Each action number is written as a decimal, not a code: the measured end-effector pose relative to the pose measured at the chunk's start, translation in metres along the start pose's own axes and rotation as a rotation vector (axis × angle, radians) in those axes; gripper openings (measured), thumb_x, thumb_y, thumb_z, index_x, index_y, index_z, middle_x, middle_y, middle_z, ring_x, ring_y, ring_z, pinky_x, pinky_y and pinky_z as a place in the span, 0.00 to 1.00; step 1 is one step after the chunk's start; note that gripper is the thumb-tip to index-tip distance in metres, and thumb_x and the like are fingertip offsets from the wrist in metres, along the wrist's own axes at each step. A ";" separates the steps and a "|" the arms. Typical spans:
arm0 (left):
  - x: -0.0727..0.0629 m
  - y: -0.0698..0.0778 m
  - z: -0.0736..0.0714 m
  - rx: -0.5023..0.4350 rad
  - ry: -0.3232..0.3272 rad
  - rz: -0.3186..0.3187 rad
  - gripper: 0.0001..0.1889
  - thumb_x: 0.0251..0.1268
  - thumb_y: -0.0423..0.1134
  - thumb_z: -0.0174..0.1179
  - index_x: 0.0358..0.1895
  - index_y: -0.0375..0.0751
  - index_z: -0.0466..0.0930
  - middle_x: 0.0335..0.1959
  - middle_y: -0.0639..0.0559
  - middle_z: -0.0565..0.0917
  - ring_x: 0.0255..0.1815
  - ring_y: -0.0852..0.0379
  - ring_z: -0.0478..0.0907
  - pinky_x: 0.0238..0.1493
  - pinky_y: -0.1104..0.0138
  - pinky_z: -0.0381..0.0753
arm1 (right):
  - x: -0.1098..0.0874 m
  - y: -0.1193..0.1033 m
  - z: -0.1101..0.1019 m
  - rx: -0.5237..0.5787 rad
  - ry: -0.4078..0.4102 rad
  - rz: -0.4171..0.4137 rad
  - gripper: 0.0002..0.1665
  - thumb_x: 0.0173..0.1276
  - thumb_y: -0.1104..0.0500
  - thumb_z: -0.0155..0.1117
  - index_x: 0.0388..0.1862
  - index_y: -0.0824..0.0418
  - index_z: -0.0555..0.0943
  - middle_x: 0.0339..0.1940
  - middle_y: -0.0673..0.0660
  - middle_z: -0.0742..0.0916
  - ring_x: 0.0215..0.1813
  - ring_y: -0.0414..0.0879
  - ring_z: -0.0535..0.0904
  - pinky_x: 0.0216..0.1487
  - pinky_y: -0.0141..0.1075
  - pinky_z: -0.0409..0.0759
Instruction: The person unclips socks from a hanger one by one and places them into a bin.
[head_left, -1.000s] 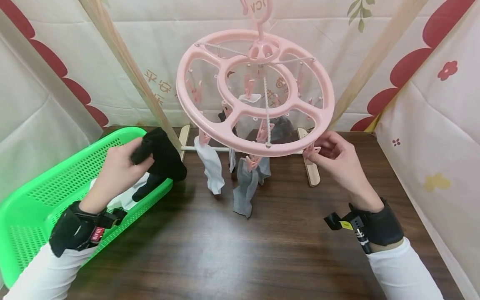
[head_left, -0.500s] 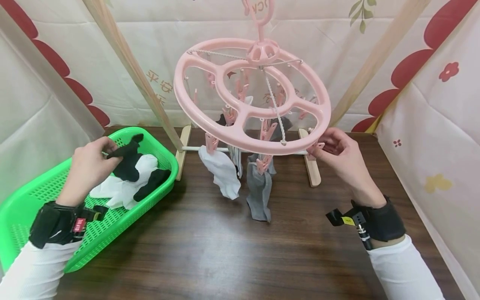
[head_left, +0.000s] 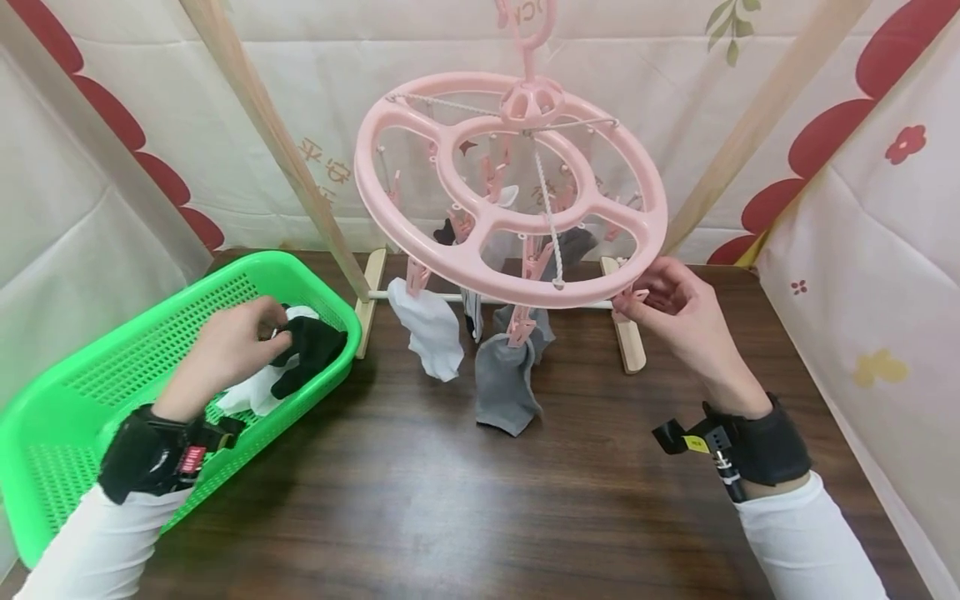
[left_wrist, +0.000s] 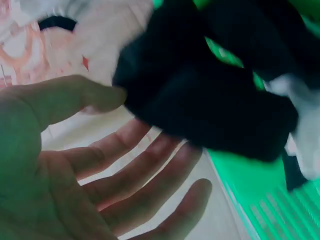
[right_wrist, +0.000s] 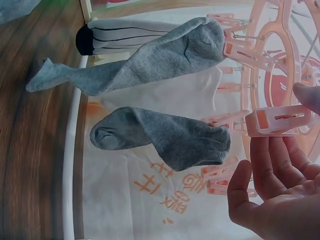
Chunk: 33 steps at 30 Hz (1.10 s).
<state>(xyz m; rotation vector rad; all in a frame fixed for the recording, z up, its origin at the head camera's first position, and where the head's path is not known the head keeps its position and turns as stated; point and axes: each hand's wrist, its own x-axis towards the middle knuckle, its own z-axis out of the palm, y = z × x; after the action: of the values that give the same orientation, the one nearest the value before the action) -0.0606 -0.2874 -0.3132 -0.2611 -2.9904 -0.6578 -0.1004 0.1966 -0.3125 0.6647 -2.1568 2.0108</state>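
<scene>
My left hand (head_left: 232, 350) is low over the green basket (head_left: 52, 408), pinching a black sock (left_wrist: 210, 100) between thumb and fingers. White and black socks lie in the basket beneath it. On the right, my right hand (head_left: 686, 321) pinches a pink clothespin (right_wrist: 280, 121) at the near right rim of the round pink drying hanger (head_left: 517, 292). Nothing hangs from that clothespin. Several socks hang from other clips, among them a white sock (head_left: 427, 325) and a grey sock (head_left: 506, 387) at the front.
A wooden stand with slanted posts (head_left: 277, 142) rises behind, its feet (head_left: 630, 346) joined by a white bar (head_left: 382, 295). Printed fabric walls (head_left: 885, 333) enclose the dark wooden table (head_left: 450, 517) at the back and sides.
The left hand lowered black fabric from the basket's far right rim, moved left, then came back right, low over the socks. The hanger swung slightly while the right hand stayed at its clothespin.
</scene>
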 end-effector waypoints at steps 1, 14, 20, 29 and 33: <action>0.001 0.006 0.003 -0.004 0.023 0.020 0.09 0.61 0.34 0.59 0.40 0.30 0.77 0.34 0.37 0.82 0.36 0.40 0.79 0.35 0.51 0.73 | 0.000 0.000 0.000 0.009 -0.004 0.002 0.18 0.62 0.74 0.63 0.49 0.63 0.77 0.35 0.55 0.86 0.35 0.43 0.83 0.39 0.29 0.79; 0.021 0.080 0.056 -0.121 -0.070 0.250 0.08 0.57 0.34 0.65 0.27 0.42 0.74 0.22 0.54 0.77 0.25 0.56 0.73 0.30 0.61 0.72 | -0.004 0.001 -0.001 -0.003 -0.020 0.010 0.19 0.62 0.75 0.63 0.50 0.62 0.76 0.36 0.55 0.86 0.36 0.45 0.84 0.39 0.30 0.80; 0.028 0.097 0.093 -0.270 -0.150 0.407 0.06 0.54 0.31 0.66 0.29 0.41 0.76 0.27 0.54 0.80 0.32 0.56 0.78 0.37 0.62 0.78 | -0.004 0.001 0.000 -0.011 -0.014 0.007 0.18 0.62 0.75 0.63 0.49 0.63 0.76 0.36 0.55 0.86 0.36 0.44 0.84 0.39 0.30 0.80; 0.037 0.120 0.134 -0.472 -0.101 0.446 0.21 0.57 0.35 0.68 0.53 0.33 0.75 0.44 0.42 0.83 0.45 0.46 0.81 0.46 0.55 0.79 | -0.004 0.006 0.000 0.011 -0.046 0.019 0.17 0.63 0.75 0.61 0.50 0.64 0.75 0.37 0.57 0.85 0.38 0.45 0.83 0.40 0.32 0.80; 0.036 0.129 0.143 -0.505 -0.026 0.479 0.13 0.58 0.34 0.67 0.44 0.34 0.78 0.38 0.47 0.83 0.39 0.52 0.81 0.42 0.57 0.80 | -0.004 0.008 0.000 0.020 -0.056 0.035 0.18 0.64 0.74 0.61 0.52 0.64 0.74 0.39 0.57 0.86 0.40 0.45 0.83 0.42 0.32 0.80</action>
<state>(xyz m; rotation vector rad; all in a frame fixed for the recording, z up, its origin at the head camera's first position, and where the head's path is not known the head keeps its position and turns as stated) -0.0773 -0.1062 -0.3863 -0.9728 -2.5642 -1.3185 -0.0997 0.1974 -0.3218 0.6991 -2.1966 2.0582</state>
